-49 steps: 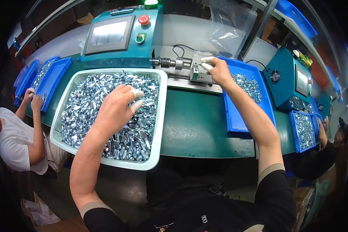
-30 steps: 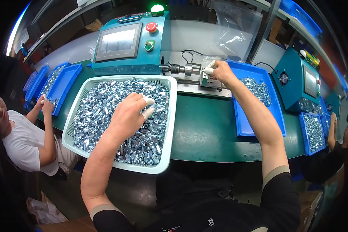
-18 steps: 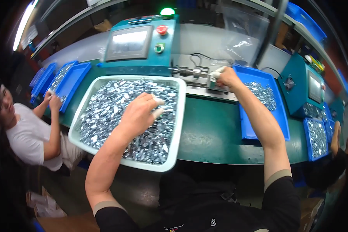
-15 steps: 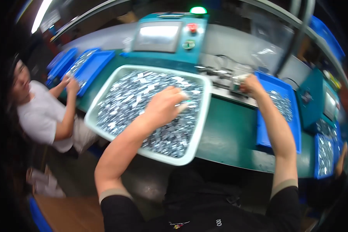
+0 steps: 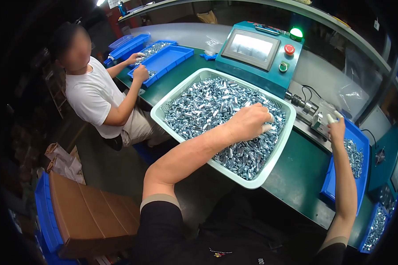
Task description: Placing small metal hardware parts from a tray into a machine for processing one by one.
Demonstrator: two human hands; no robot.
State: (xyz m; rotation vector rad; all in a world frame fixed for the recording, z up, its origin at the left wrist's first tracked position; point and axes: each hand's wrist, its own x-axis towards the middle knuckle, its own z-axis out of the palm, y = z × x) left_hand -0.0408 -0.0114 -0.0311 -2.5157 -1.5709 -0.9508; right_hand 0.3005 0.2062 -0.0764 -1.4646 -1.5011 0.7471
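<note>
My left hand point(image 5: 250, 123) is over a pale green plastic basket point(image 5: 199, 75) heaped with small shiny metal sleeves point(image 5: 216, 97). Its fingers curl down toward the pieces, with white finger covers on the tips. What they hold, if anything, is hidden. My right hand point(image 5: 336, 128) is raised beside a small metal clamping fixture point(image 5: 319, 122) on the bench. Two of its covered fingers point up and stand apart, and I see nothing between them. The fixture lines up with a metal spindle point(image 5: 298, 100) at the side of a teal machine point(image 5: 261, 55).
A blue tray point(image 5: 329, 185) with metal sleeves lies under my right forearm. Further right stand another teal machine point(image 5: 382, 154) and a blue tray point(image 5: 367, 247) of parts. On the left a person point(image 5: 90, 92) works over blue trays point(image 5: 174, 59). A brown carton point(image 5: 90, 207) stands at lower left.
The view has swung left, so the bench appears further right. My right hand's fingers, bent at the fixture before, are now spread. My left hand stays over the basket.
</note>
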